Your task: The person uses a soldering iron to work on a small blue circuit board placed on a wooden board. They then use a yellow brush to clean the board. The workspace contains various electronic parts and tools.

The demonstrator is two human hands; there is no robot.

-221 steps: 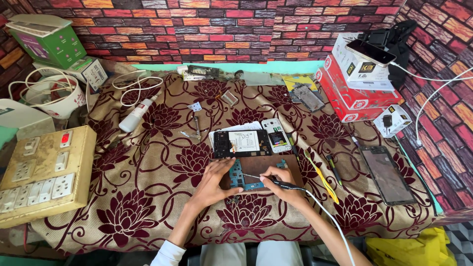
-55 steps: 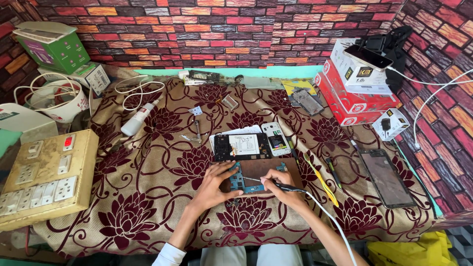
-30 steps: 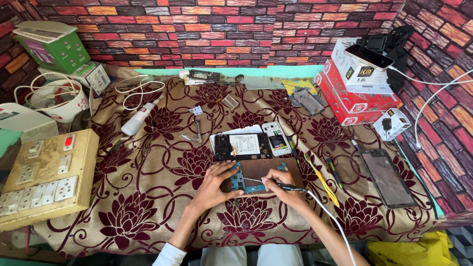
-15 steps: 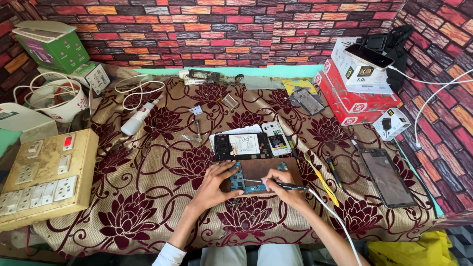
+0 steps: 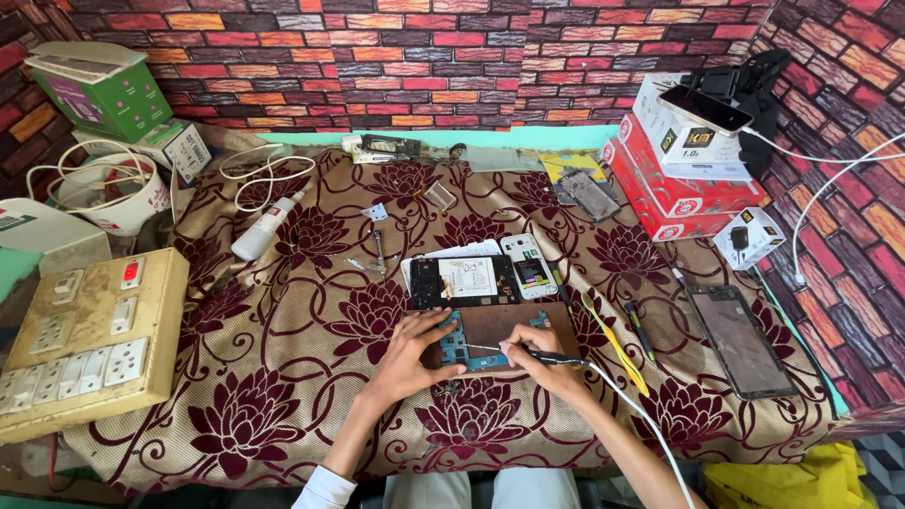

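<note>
A blue circuit board [image 5: 464, 351] lies on a brown mat [image 5: 514, 325] near the table's front edge. My left hand [image 5: 412, 355] presses on the board's left end, fingers spread. My right hand [image 5: 544, 363] grips a thin corded soldering iron [image 5: 528, 354] like a pen, its tip on the board. The iron's white cord [image 5: 641, 419] trails off to the lower right. Just behind the mat lies an opened phone body [image 5: 462, 280] and a small phone [image 5: 530, 268].
A yellow switch-and-socket board [image 5: 80, 339] sits at the left, a white bottle [image 5: 259, 231] behind it. Red and white boxes [image 5: 674, 174] stand at the back right, a dark phone screen [image 5: 742, 339] at right. Yellow and dark tools [image 5: 617, 332] lie beside the mat.
Both hands stay on the board. The iron's tip has shifted only slightly across it; the view has tilted a little.
</note>
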